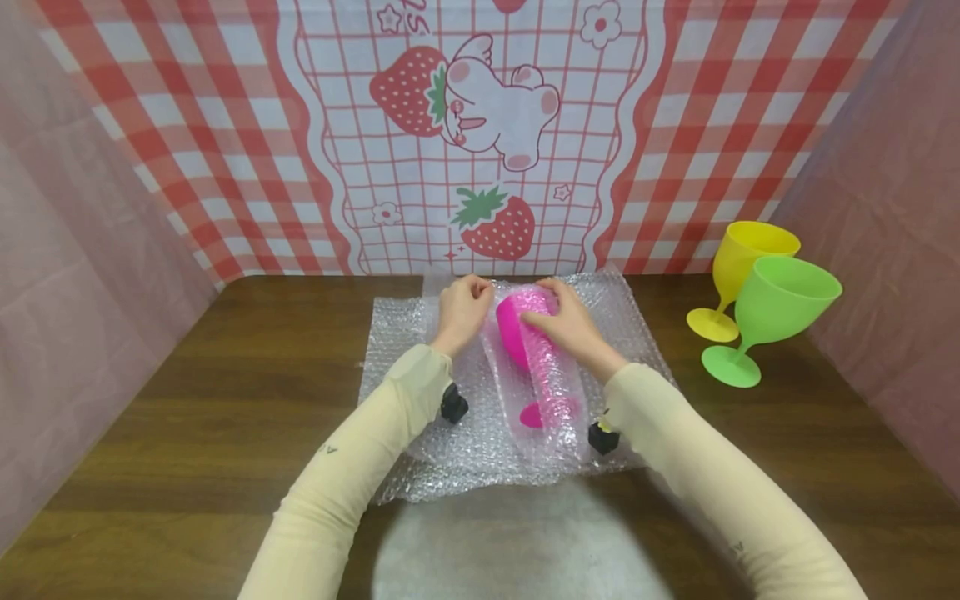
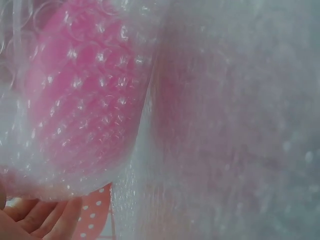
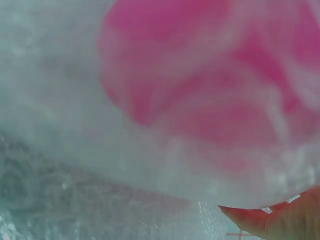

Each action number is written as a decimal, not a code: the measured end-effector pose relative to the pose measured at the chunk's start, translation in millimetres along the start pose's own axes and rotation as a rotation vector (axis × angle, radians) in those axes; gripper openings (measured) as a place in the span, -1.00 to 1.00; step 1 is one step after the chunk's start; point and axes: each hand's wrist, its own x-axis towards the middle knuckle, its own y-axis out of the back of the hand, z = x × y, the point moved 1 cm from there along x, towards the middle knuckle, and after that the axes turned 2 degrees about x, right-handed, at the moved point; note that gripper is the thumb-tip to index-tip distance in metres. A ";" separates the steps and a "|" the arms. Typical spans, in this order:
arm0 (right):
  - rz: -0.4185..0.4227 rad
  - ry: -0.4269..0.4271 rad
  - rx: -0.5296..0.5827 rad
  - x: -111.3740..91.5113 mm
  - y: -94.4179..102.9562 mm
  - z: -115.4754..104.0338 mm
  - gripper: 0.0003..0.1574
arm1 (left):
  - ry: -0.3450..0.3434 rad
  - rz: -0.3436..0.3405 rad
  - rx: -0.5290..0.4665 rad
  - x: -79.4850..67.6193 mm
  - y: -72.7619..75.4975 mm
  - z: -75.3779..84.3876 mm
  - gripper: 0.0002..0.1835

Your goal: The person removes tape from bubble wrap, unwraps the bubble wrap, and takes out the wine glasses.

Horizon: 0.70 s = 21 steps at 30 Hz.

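A pink goblet (image 1: 513,329) lies on its side on a sheet of bubble wrap (image 1: 465,442), its bowl away from me and its foot toward me. A flap of the wrap covers its right side. My right hand (image 1: 573,329) grips the wrapped bowl, thumb on top and fingers at its far edge. Left of the bowl, my left hand (image 1: 461,317) pinches the wrap with curled fingers near its far edge. Close up in the left wrist view, the goblet (image 2: 85,95) shows pink through the bubbles. In the right wrist view, a layer of wrap blurs the goblet (image 3: 200,95).
A yellow goblet (image 1: 750,254) and a green goblet (image 1: 783,304) stand upright at the right of the brown wooden table (image 1: 187,433). A checked strawberry cloth (image 1: 225,150) hangs behind the table's far edge. A pale round patch (image 1: 517,542) lies in front of the wrap.
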 end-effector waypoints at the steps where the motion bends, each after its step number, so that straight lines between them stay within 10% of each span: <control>1: 0.000 0.003 0.012 -0.2 0.3 0.8 -0.21 | 0.006 0.002 -0.004 0.0 -0.3 -0.6 -0.83; 21: -0.015 -0.086 0.178 -2.8 8.7 15.1 -0.30 | 0.085 0.001 -0.036 -2.7 1.0 -10.4 -0.83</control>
